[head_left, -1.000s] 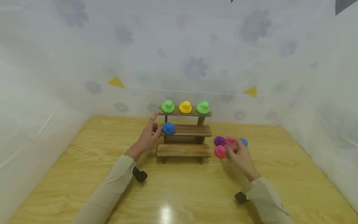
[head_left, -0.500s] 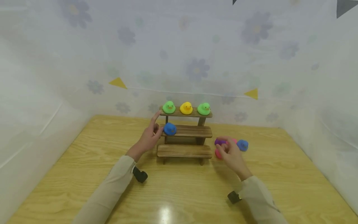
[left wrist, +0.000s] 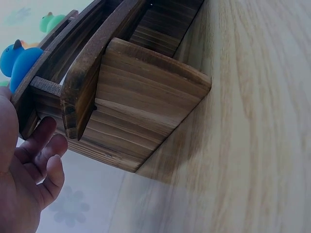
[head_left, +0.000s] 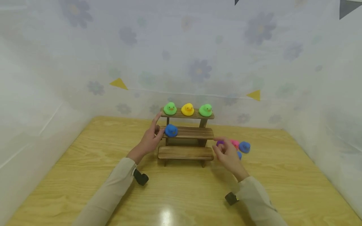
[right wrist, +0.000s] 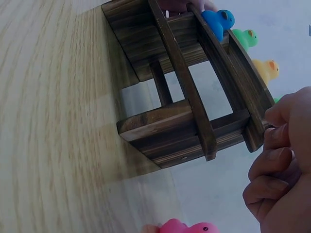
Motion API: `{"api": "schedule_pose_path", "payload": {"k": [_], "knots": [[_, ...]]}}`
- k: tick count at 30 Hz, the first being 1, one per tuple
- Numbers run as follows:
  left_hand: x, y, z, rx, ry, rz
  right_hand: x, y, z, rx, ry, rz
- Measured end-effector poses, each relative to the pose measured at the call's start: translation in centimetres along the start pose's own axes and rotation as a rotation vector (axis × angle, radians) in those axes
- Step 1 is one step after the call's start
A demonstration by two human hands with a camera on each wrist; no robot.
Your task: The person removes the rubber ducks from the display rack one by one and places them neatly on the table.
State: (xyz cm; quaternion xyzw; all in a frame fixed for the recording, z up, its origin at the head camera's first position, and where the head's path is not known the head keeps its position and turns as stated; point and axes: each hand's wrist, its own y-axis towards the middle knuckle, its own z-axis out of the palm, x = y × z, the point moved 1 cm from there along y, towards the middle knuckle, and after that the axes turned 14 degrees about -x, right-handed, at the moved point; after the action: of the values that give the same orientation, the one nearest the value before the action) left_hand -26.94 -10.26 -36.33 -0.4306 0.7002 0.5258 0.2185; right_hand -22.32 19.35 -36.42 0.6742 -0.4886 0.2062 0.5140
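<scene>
A three-step wooden stand (head_left: 185, 153) carries a blue rubber duck (head_left: 171, 131) on the left of its middle shelf. Along the top shelf sit a green duck (head_left: 170, 108), a yellow duck (head_left: 188, 109) and another green duck (head_left: 205, 110). My left hand (head_left: 148, 140) is at the stand's left end, index finger reaching up to the top shelf and thumb beside the blue duck. At the right end is my right hand (head_left: 229, 158), index fingertip close to the middle shelf, other fingers loosely curled around nothing visible (right wrist: 284, 170).
Right of the stand, partly behind my right hand, lie a purple duck (head_left: 220, 142), a pink duck (head_left: 235, 144) and two blue ducks, one farther right (head_left: 245, 147). Wood-grain table (head_left: 181, 188) lies in front; flower-patterned cloth (head_left: 198, 47) rises behind.
My right hand has moved left from the loose ducks to the stand's right end, uncovering the blue ducks and covering the front pink one. My left hand stays in place.
</scene>
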Motion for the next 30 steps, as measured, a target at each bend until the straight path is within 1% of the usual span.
{"api": "schedule_pose_path", "payload": {"k": [4,9,11,14,19,23,25,30], "knots": [[0.1,0.0,-0.1,-0.005,0.006,0.012,0.4,0.2,0.4,-0.008,-0.006,-0.022],[0.0,0.1,0.1,-0.008,0.004,0.015,1.0,0.4,0.9,0.004,0.03,-0.046],[0.0,0.1,0.2,-0.009,0.002,0.015,1.2,0.5,1.0,0.017,0.05,-0.048],[-0.1,0.1,0.3,-0.01,-0.001,0.019,1.4,0.6,1.1,0.03,0.05,-0.046],[-0.2,0.2,0.3,-0.006,-0.004,0.027,1.7,0.8,1.3,0.034,0.03,-0.027],[-0.1,0.2,0.2,-0.002,-0.005,0.028,2.0,1.0,1.6,0.029,0.045,-0.019],[-0.1,0.2,0.2,-0.006,-0.009,0.026,2.1,1.2,1.9,0.024,0.061,-0.03],[0.0,0.2,0.2,-0.008,-0.012,0.028,2.4,1.4,2.6,0.008,0.073,-0.097]]}}
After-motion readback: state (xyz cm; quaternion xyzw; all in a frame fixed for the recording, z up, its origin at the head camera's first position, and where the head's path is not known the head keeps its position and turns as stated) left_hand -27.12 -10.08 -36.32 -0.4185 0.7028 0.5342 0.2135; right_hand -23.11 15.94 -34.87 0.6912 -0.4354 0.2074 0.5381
